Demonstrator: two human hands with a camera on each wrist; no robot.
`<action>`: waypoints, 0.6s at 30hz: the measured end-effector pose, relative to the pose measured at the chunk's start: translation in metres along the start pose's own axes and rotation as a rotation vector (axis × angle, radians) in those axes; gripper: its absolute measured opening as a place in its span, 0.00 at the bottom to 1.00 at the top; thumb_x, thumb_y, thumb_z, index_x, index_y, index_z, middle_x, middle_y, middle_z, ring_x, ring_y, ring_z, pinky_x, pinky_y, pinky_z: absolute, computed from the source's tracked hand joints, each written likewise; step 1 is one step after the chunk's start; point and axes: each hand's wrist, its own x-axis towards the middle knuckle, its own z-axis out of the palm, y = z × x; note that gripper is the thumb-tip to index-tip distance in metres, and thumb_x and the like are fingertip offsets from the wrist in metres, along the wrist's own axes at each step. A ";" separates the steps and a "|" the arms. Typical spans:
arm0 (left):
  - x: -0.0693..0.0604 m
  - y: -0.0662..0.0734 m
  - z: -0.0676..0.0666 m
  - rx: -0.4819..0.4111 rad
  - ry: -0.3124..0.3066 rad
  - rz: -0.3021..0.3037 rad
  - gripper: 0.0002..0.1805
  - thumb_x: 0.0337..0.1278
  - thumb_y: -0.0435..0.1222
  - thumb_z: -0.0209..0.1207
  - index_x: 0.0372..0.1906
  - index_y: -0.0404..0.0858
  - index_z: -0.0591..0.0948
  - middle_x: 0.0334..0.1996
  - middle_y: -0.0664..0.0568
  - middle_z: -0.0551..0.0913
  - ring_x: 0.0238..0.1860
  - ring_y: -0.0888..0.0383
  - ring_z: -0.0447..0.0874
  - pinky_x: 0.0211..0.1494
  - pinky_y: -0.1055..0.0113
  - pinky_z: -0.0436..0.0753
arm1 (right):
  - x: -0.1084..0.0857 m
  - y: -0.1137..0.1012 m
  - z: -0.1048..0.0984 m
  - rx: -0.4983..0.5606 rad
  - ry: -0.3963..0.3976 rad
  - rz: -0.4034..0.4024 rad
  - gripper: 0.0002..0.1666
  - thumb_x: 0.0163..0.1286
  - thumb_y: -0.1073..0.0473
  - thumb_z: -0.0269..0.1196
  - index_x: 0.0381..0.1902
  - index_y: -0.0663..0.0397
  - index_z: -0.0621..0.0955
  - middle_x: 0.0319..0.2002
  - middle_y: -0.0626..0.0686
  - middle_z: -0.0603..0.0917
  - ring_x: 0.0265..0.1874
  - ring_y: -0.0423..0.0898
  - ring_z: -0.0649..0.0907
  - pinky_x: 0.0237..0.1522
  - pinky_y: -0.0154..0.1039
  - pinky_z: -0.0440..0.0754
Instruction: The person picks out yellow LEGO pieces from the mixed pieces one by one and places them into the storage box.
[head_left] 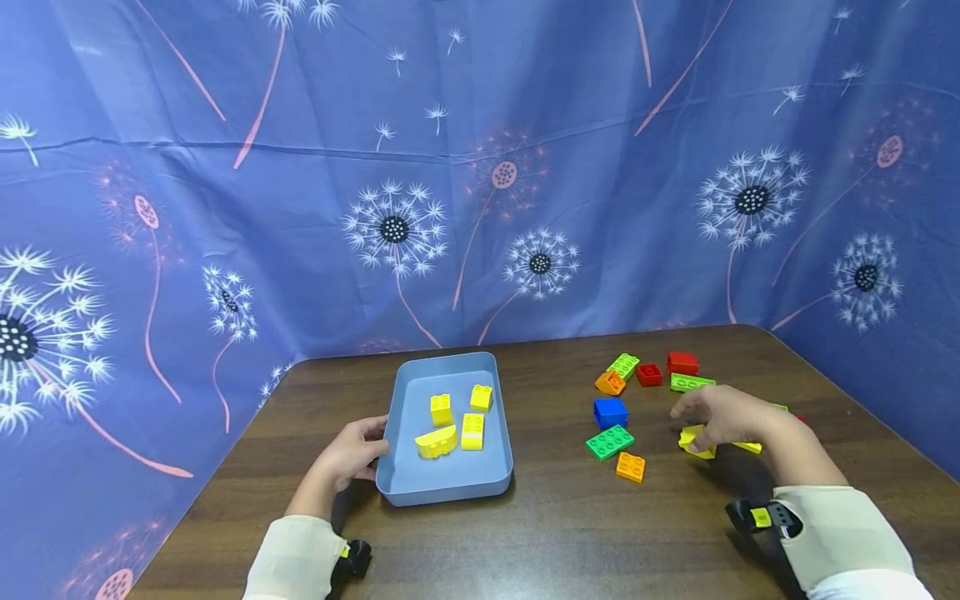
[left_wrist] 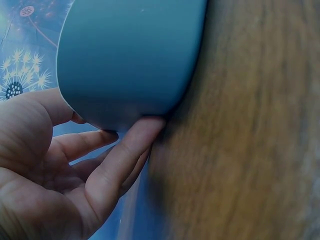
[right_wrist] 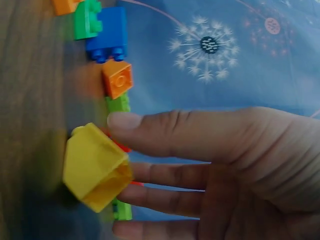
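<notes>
At its left wall, my left hand (head_left: pixel 354 452) pinches the grey-blue tray (head_left: pixel 405 492). The thumb is over the rim and the fingers (left_wrist: pixel 135 140) are against the outer wall. Inside the tray lie several yellow toy blocks (head_left: pixel 437 442). My right hand (head_left: pixel 738 414) hovers low over the table at a yellow toy block (right_wrist: pixel 95 167), thumb and fingers spread around it. Whether the fingertips touch that block cannot be told. Another yellow block (head_left: pixel 748 447) lies partly hidden beneath this hand.
Between tray and right hand are a blue block (head_left: pixel 611 412), a green block (head_left: pixel 610 442) and an orange block (head_left: pixel 631 467). Farther back lie red blocks (head_left: pixel 682 362), light green blocks (head_left: pixel 692 382) and an orange sloped block (head_left: pixel 611 382). A blue patterned cloth (head_left: pixel 480 192) hangs behind the table.
</notes>
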 end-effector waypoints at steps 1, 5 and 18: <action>0.000 0.000 0.000 0.002 0.003 -0.003 0.33 0.54 0.25 0.53 0.69 0.29 0.66 0.52 0.35 0.76 0.44 0.46 0.81 0.35 0.49 0.86 | 0.001 0.002 0.002 0.009 -0.006 -0.001 0.30 0.46 0.67 0.76 0.48 0.70 0.80 0.47 0.65 0.83 0.48 0.66 0.80 0.46 0.58 0.82; 0.001 0.002 0.000 0.007 0.009 -0.012 0.33 0.54 0.25 0.54 0.69 0.29 0.67 0.52 0.36 0.76 0.44 0.46 0.81 0.35 0.49 0.86 | 0.003 0.007 0.007 0.002 0.013 -0.002 0.27 0.45 0.68 0.76 0.45 0.69 0.81 0.44 0.65 0.84 0.46 0.66 0.81 0.45 0.58 0.82; 0.000 0.002 0.002 -0.007 0.004 -0.023 0.33 0.54 0.25 0.54 0.69 0.29 0.67 0.51 0.36 0.76 0.45 0.45 0.81 0.36 0.47 0.86 | 0.006 0.012 0.010 -0.032 0.046 0.033 0.17 0.45 0.71 0.75 0.36 0.62 0.85 0.39 0.61 0.86 0.40 0.61 0.83 0.38 0.53 0.84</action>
